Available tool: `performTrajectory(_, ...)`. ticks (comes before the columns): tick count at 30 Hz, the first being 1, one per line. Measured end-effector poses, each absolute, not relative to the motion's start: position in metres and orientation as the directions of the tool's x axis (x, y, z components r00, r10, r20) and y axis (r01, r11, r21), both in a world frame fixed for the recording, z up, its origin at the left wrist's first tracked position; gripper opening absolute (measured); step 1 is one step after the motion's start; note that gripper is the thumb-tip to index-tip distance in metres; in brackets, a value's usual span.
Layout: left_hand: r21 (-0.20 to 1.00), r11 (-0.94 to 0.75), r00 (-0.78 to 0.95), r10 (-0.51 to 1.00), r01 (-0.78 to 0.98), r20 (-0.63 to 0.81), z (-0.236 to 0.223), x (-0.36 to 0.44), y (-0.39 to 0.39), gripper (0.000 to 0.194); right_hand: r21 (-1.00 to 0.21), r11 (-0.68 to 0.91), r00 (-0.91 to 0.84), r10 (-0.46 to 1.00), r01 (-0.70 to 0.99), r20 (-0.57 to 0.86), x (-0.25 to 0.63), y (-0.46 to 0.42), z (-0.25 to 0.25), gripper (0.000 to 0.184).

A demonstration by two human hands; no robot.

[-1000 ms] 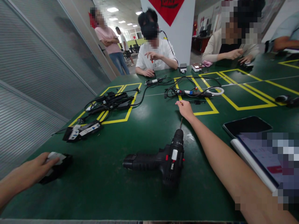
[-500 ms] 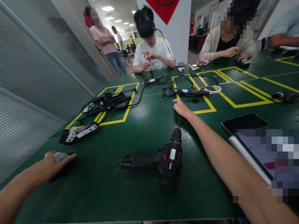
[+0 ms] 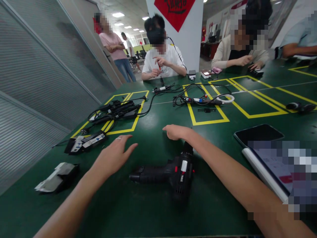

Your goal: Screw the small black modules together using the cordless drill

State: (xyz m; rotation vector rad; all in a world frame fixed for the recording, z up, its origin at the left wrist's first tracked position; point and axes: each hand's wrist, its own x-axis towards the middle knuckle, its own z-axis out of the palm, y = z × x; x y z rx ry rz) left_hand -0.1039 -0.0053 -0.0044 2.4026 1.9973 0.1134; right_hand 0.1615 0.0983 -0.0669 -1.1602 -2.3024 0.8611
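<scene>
Left hand (image 3: 112, 153) spread wide, nothing visible in it; right hand (image 3: 175, 132) narrow, can't tell if holding anything; drill (image 3: 182, 181) on its side on tabletop (image 3: 111, 205), nose partly behind right wrist (image 3: 190, 135); best keep wrist clear of nose

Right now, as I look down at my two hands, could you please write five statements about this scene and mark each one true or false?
1. The drill lies with its handle to the left. True.
2. Your left hand grips the drill. False: it is open and holds nothing visible.
3. Your right hand is nearer to the drill than to the phone. True.
4. The phone is left of the drill. False: it is to the right.
5. The table is red. False: it is green.
</scene>
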Motion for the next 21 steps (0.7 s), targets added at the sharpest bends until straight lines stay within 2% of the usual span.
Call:
performTrajectory(2, 0.098, -0.308, 0.301, 0.95, 0.946, 0.082, -0.011, -0.071, 0.001, 0.052, -0.662, 0.43, -0.607, 0.793, 0.613, -0.047, 0.155, 0.09, -0.059, 0.052)
performTrajectory(4, 0.162, -0.419, 0.403, 0.907, 0.894, 0.122, -0.019, -0.048, 0.009, 0.042, -0.674, 0.431, -0.636, 0.768, 0.6, -0.077, 0.153, 0.085, -0.051, 0.064)
performTrajectory(7, 0.283, -0.49, 0.446, 0.871, 0.825, 0.208, -0.032, -0.025, 0.026, 0.03, -0.667, 0.478, -0.642, 0.767, 0.571, 0.0, 0.152, 0.081, -0.046, 0.071)
performTrajectory(12, 0.496, -0.479, 0.367, 0.877, 0.724, 0.311, -0.041, -0.018, 0.042, 0.023, -0.603, 0.578, -0.634, 0.759, 0.55, 0.149, 0.153, 0.082, -0.05, 0.071)
performTrajectory(18, 0.527, -0.533, 0.335, 0.839, 0.662, 0.428, -0.038, -0.022, 0.038, 0.022, -0.656, 0.606, -0.63, 0.736, 0.45, 0.247, 0.151, 0.08, -0.049, 0.073)
performTrajectory(21, 0.56, -0.501, 0.285, 0.857, 0.66, 0.43, -0.04, -0.02, 0.039, 0.022, -0.664, 0.622, -0.62, 0.727, 0.415, 0.294, 0.149, 0.079, -0.047, 0.072)
